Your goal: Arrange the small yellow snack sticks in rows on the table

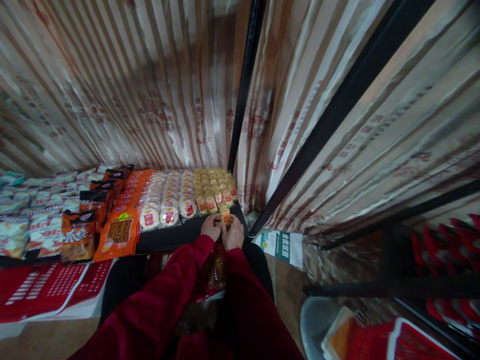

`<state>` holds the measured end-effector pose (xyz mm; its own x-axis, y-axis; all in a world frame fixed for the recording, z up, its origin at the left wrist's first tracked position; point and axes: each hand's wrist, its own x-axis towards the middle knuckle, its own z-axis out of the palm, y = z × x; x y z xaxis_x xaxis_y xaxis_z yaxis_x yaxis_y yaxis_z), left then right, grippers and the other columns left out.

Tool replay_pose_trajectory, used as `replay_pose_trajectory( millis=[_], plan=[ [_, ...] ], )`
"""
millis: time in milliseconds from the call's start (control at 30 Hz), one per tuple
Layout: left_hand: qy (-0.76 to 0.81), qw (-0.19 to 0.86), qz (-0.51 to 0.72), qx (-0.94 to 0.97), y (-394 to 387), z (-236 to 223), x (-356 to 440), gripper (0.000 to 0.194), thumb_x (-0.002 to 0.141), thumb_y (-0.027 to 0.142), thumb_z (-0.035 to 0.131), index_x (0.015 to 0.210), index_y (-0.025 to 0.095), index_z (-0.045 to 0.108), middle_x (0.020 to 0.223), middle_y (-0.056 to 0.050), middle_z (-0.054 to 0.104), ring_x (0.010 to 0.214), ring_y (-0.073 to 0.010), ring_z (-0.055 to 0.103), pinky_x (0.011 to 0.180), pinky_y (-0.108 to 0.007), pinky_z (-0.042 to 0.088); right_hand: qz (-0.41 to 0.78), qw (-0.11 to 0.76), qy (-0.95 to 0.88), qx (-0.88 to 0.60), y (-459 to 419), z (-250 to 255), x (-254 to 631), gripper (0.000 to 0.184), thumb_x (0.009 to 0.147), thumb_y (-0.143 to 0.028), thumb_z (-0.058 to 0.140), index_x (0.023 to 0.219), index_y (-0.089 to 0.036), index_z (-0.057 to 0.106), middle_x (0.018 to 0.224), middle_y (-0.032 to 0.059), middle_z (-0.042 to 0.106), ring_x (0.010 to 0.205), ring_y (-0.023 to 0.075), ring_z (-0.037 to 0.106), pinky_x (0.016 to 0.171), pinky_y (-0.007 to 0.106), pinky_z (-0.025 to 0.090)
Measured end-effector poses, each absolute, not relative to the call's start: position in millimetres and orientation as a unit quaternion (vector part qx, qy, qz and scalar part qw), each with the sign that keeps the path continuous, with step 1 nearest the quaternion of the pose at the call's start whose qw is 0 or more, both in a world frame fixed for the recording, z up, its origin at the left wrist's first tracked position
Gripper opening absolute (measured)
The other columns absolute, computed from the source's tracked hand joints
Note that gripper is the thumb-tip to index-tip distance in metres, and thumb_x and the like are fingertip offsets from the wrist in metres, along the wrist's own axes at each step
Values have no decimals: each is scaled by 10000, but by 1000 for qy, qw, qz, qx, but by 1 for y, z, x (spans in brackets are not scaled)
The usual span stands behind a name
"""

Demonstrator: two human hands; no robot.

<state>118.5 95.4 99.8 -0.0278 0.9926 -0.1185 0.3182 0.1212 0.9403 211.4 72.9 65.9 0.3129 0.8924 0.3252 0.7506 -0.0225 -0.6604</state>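
A small yellow wrapped snack packet (225, 215) with a red label stands upright between my two hands at the front edge of the black shelf (176, 234). My left hand (212, 226) has its fingers closed on the packet's left side. On the other side my right hand (233, 233) grips it too, thumb towards me. Just beyond are rows of matching yellow packets (210, 201), lined up front to back. To their left run rows of round white wrapped pastries (169, 215) with red labels.
Orange stick-snack bags (119, 235), orange-black bags (78, 236) and white snack bags (45, 231) fill the shelf's left part. Black posts (318, 135) rise at right before plastic sheeting (157, 85). Red cartons (45, 287) lie below; a pale basin (313, 325) stands lower right.
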Motion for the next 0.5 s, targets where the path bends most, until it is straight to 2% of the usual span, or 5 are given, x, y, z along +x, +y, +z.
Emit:
replay_pose_trajectory(
  millis=[167, 400, 500],
  plan=[
    [615, 408, 337, 585, 102, 100, 119, 360, 734, 67, 498, 1063, 164, 609, 1118, -53, 617, 950, -137, 580, 926, -275, 427, 58, 409, -569, -711, 85, 67, 208, 351, 798, -262, 446, 1116, -116, 474, 1011, 123, 585, 921, 225, 509, 843, 355, 362],
    [617, 407, 313, 596, 105, 110, 121, 406, 727, 81, 492, 1116, 138, 593, 1152, -79, 606, 957, -149, 589, 944, -279, 420, 49, 420, -556, -715, 98, 63, 207, 350, 818, -282, 429, 1120, -115, 486, 971, 128, 581, 923, 232, 507, 834, 358, 367],
    [621, 407, 313, 592, 106, 116, 121, 421, 714, 66, 493, 1108, 167, 598, 1159, -56, 604, 980, -145, 581, 944, -271, 419, 47, 423, -557, -713, 103, 63, 209, 366, 815, -296, 437, 1128, -114, 485, 969, 128, 580, 900, 235, 504, 828, 362, 374]
  ],
)
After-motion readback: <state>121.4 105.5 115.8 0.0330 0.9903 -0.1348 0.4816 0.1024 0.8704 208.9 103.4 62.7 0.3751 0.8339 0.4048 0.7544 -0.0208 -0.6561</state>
